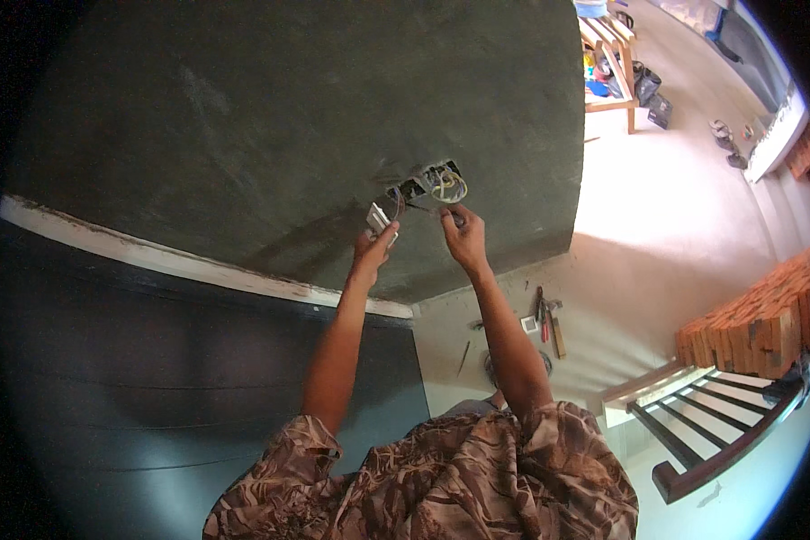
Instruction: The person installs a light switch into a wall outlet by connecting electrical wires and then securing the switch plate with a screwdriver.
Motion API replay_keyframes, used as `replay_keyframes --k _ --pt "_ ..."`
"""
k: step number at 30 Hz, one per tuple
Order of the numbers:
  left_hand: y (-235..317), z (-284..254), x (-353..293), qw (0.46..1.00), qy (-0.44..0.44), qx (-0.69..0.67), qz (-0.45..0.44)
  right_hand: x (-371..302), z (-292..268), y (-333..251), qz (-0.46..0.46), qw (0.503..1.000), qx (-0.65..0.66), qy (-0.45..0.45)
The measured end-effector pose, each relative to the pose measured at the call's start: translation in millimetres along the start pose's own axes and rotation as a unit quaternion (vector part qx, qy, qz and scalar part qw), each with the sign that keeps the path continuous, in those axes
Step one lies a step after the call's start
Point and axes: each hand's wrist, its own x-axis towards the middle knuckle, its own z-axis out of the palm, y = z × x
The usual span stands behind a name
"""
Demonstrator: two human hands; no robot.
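Note:
My left hand is closed on a white wall socket plate, held tilted just in front of the dark grey plastered wall. Thin wires run from the plate into the left part of a wall box opening. A bundle of pale and yellow wires loops out of the opening's right part. Below that bundle, my right hand is closed on what looks like a screwdriver, its thin dark shaft pointing left toward the plate. Its handle is mostly hidden by my fingers.
Pliers, a hammer and a white square plate lie on the floor below. Stacked orange bricks and a dark railing stand at right. A wooden bench holds items beyond the wall's edge.

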Motion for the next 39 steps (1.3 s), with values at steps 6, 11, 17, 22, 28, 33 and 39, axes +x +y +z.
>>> replay_keyframes --k 6,11,17,22,28,33,39 --pt "-12 9 6 0.997 0.000 -0.070 0.010 6 0 4 -0.008 1.000 -0.028 -0.010" --pt "-35 18 24 0.972 -0.026 -0.235 0.014 -2 -13 14 -0.008 1.000 -0.012 -0.007" --pt "-70 -11 18 0.935 -0.019 -0.354 0.014 -80 -65 38 0.136 0.989 -0.061 0.015" --pt "-92 -14 24 0.917 -0.006 -0.398 0.034 -194 -153 102 0.176 0.976 -0.128 -0.006" --pt "-82 -16 30 0.946 0.000 -0.308 0.104 -274 -274 96 0.253 0.901 -0.354 0.005" --pt "-76 -22 31 0.946 -0.012 -0.254 0.199 -259 -256 42 0.240 0.873 -0.424 0.002" --pt "-61 -14 23 0.926 -0.003 -0.257 0.276 -257 -184 42 0.242 0.890 -0.377 -0.090"
